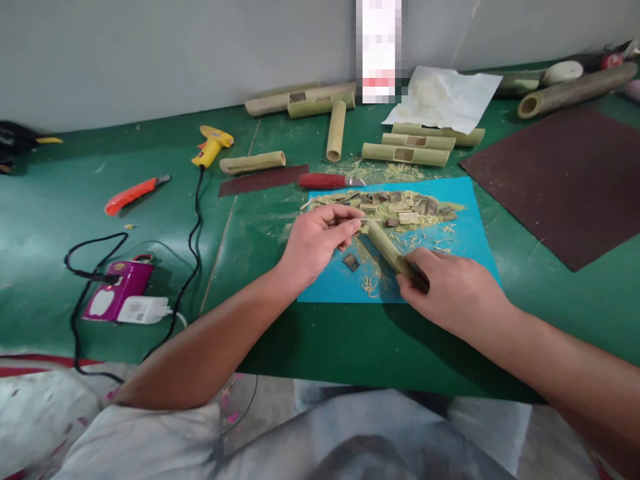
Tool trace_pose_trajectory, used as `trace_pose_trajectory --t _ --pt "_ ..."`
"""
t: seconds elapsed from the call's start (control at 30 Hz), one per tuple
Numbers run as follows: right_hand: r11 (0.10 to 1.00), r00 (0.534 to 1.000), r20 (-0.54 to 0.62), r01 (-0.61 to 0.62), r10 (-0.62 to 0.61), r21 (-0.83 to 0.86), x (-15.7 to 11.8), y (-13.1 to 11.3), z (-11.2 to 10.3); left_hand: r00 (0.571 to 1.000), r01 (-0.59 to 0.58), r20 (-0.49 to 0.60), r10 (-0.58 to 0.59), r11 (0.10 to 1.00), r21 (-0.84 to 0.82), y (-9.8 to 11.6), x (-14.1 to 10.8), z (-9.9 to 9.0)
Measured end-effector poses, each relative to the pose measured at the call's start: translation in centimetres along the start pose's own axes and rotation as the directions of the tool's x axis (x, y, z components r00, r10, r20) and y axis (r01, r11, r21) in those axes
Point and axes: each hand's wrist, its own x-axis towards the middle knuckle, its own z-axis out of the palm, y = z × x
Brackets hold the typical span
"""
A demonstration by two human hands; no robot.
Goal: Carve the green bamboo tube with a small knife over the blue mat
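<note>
My right hand [445, 283] is wrapped around the near end of a green bamboo tube [387, 247], tilted over a blue sheet [320, 290]. Between thumb and fingertips, my left hand [320, 237] pinches a thin pale sliver [370, 221], right by the tube's far end. Whether the sliver touches the tube I cannot tell. Behind both hands lies a heap of bamboo shavings and small cut pieces [409, 218]. A small dark square piece [351, 262] rests on the sheet under my left hand. Just past the heap lies a red-handled knife [323, 181].
Several cut bamboo tubes [405, 155] lie at the back, near a white paper [445, 100]. Dark brown sandpaper [560, 187] covers the right side. Leftward are a yellow glue gun [214, 145], an orange utility knife [131, 196], and a purple power strip [120, 287] with black cords.
</note>
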Motion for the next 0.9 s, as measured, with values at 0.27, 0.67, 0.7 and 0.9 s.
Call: trace_pose_trajectory --t 0.27,0.67,0.7,0.9 --pt "1.000 1.000 0.002 0.008 -0.008 0.004 0.0 0.0 0.1 0.978 -0.208 0.083 0.193 0.948 0.242 -0.4 -0.2 0.3" --pt "1.000 0.999 -0.026 0.019 -0.019 0.001 0.0 0.1 0.2 0.754 -0.652 0.390 0.529 0.529 0.542 -1.4 0.5 -0.1" --pt "1.000 0.999 -0.030 0.020 -0.019 0.003 0.1 0.1 0.3 0.742 -0.664 0.403 0.536 0.506 0.550 -1.3 0.5 -0.1" --pt "1.000 0.999 -0.029 0.023 -0.023 -0.001 0.0 0.1 0.3 0.719 -0.680 0.376 0.585 0.478 0.556 -1.0 0.6 -0.1"
